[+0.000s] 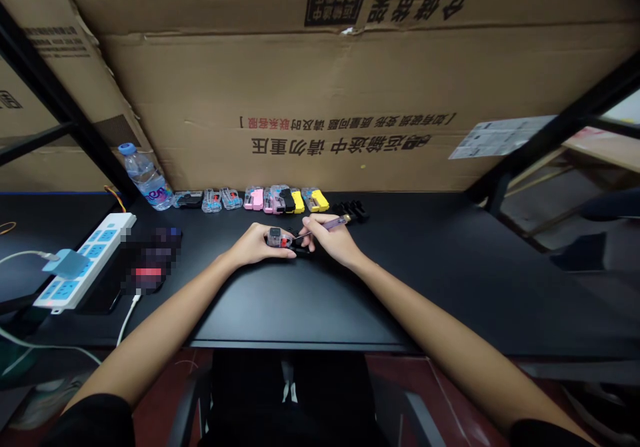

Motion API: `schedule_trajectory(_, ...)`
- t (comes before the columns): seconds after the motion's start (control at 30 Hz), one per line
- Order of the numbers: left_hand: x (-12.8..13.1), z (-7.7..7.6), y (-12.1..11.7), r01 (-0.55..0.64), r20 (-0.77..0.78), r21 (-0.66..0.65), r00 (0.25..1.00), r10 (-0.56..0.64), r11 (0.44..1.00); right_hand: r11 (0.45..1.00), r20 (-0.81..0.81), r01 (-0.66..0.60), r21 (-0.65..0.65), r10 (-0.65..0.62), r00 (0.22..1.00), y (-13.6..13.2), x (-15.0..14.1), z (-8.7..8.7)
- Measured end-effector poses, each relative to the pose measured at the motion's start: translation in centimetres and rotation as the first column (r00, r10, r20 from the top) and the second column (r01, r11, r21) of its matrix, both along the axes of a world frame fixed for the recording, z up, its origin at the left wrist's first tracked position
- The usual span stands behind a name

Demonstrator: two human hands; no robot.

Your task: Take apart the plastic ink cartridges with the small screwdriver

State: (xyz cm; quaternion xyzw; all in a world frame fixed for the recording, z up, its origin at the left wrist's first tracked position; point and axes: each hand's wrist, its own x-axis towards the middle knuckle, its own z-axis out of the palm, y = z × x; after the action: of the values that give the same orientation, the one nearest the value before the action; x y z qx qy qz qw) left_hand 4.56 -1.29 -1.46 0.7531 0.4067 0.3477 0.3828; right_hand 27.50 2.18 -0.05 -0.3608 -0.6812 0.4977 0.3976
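Note:
My left hand [251, 244] is closed around a small clear-cased device [276, 237] with a black square and a red part, holding it just above the black table. In my right hand [334, 239] is a slim screwdriver [336, 222] with a purple translucent handle and a thin metal shaft. Its shaft slants down toward the right side of the device; whether the tip touches cannot be made out. Some dark material lies between the two hands, partly hidden by the fingers.
Along the cardboard wall [200, 100] stand several small devices with pink [257, 199], yellow [320, 200] and clear cases [212, 200], plus black parts [354, 210]. At left are a water bottle [147, 177], a power strip [107, 234] and a phone [155, 254] on a cable.

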Motion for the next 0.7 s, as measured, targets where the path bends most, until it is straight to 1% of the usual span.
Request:
schedule_trajectory(0.27, -0.08, 0.10, 0.01, -0.005, 0.016, -0.029, 1.000, 0.006, 1.000, 1.000, -0.019, 0.000, -0.029, 0.000, 1.000, -0.16, -0.42, 0.20)
schedule_trajectory(0.43, -0.15, 0.00, 0.14, -0.008, 0.008, -0.066, 1.000, 0.008, 0.998, 0.996, -0.094, -0.029, -0.086, 0.021, 0.995, -0.11, -0.23, 0.39)
schedule_trajectory(0.53, -0.19, -0.09, 0.26, -0.009, -0.001, -0.076, 1.000, 0.009, 0.997, 0.997, -0.087, -0.045, -0.064, 0.040, 0.995, -0.28, -0.18, 0.61)
schedule_trajectory(0.7, -0.14, -0.21, 0.33, -0.002, -0.006, -0.078, 1.000, 0.002, 0.997, 1.000, -0.046, 0.000, -0.006, 0.000, 0.999, -0.69, -0.42, 0.50)
